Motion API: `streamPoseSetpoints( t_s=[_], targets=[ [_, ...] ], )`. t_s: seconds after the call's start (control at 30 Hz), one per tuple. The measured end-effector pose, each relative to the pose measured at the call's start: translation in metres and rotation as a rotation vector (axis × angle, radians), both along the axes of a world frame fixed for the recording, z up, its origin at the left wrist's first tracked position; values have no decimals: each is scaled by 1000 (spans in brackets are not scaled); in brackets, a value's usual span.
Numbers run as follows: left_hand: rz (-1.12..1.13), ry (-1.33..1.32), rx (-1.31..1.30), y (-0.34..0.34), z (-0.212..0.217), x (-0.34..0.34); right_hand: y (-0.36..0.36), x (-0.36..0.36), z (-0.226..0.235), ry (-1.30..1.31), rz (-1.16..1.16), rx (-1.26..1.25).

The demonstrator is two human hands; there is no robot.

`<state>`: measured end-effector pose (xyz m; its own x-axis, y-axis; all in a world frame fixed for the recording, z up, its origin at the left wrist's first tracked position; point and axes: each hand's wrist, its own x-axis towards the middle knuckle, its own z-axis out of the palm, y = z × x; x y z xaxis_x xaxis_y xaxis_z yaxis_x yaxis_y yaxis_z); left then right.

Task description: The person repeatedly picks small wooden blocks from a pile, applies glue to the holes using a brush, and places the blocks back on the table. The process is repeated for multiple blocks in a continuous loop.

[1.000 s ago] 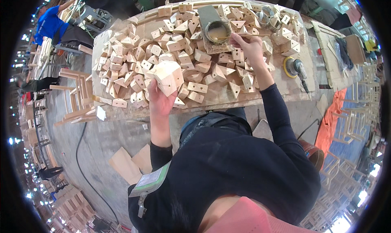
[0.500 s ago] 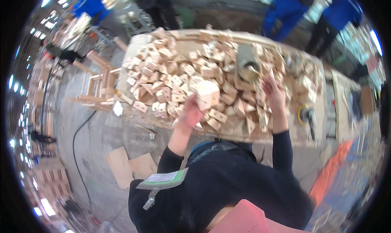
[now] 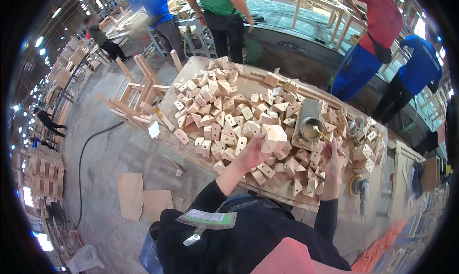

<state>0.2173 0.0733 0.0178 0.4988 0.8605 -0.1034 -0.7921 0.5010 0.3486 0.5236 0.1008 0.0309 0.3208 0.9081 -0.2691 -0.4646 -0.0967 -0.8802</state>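
Note:
In my left hand (image 3: pixel 252 154), closed fingers grip a pale wooden block (image 3: pixel 274 138) above the pile. My right hand (image 3: pixel 333 160) is closed around a thin wooden stick (image 3: pixel 324 135). The stick's far tip reaches into the mouth of a round can (image 3: pixel 310 129), and its other end sticks out past my fingers. What is inside the can is hard to make out. Beneath the can lies a grey-brown board (image 3: pixel 308 107). Many cut wooden blocks (image 3: pixel 221 117) with drilled holes are heaped around both hands.
The blocks cover a worktable (image 3: pixel 167 104). A sander-like tool (image 3: pixel 358 185) rests at its right end, near a glass jar (image 3: pixel 356 129). Wooden frames (image 3: pixel 138 89) stand left; cardboard sheets (image 3: pixel 130 196) and a black hose (image 3: pixel 81 178) lie on the floor. Several people stand beyond the table.
The view has swung, so the table sits lower and tilted in the picture. My left hand keeps its block, and my right hand stays beside the can with the stick.

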Motion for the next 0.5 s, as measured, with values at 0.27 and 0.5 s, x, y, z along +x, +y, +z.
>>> streamPoseSetpoints(
  t_s=[0.27, 0.5],
  targets=[
    [5, 99, 104, 4, -25, 21, -12, 9, 3, -30, -44, 98],
    [-66, -63, -6, 6, 12, 23, -46, -36, 71, -59, 117, 238]
  ],
)
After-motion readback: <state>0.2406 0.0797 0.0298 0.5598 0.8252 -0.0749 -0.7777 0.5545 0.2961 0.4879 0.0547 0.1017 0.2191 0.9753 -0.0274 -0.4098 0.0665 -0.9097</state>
